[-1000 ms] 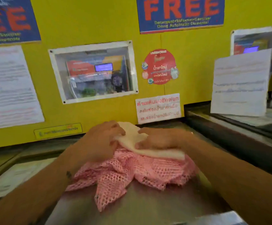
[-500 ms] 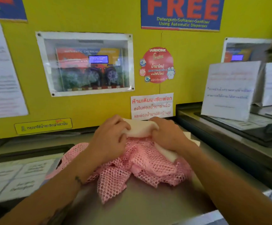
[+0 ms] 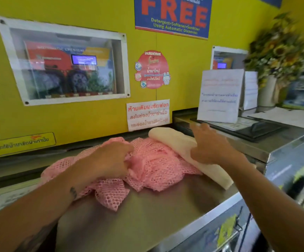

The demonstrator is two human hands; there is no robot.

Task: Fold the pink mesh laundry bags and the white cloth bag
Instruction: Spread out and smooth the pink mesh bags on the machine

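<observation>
A crumpled heap of pink mesh laundry bags (image 3: 153, 171) lies on the steel top (image 3: 147, 219) of a machine. My left hand (image 3: 111, 160) rests on the heap's left part with its fingers curled into the mesh. The white cloth bag (image 3: 180, 150), folded into a long strip, lies along the right side of the heap and partly on it. My right hand (image 3: 207, 142) sits over the strip's middle, fingers straight and spread, pointing away from me.
A yellow wall (image 3: 93, 120) with signs and a windowed dispenser rises right behind the heap. To the right stands another machine top (image 3: 256, 131) with paper notices, a black tray and a vase of flowers. The steel top's front edge runs close to me.
The white bag went from on top of the heap to its right side. My right hand has let it go and opened. My left hand has shifted left onto the mesh.
</observation>
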